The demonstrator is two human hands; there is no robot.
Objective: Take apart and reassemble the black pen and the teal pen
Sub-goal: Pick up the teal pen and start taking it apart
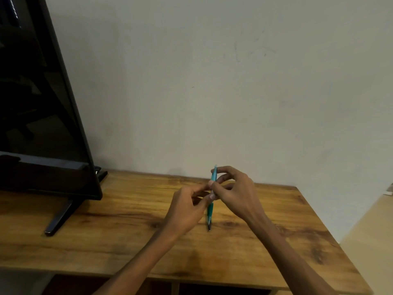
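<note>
The teal pen is held nearly upright above the wooden table, its dark tip pointing down toward the tabletop. My left hand pinches the pen's middle from the left with thumb and fingertips. My right hand grips the upper, lighter part of the barrel from the right, with fingers curled around it. The pen's middle is hidden by my fingers. The black pen is not in view.
A black flat screen on a stand fills the left side of the table. A plain wall rises right behind the table. The table's right edge drops off near a pale floor.
</note>
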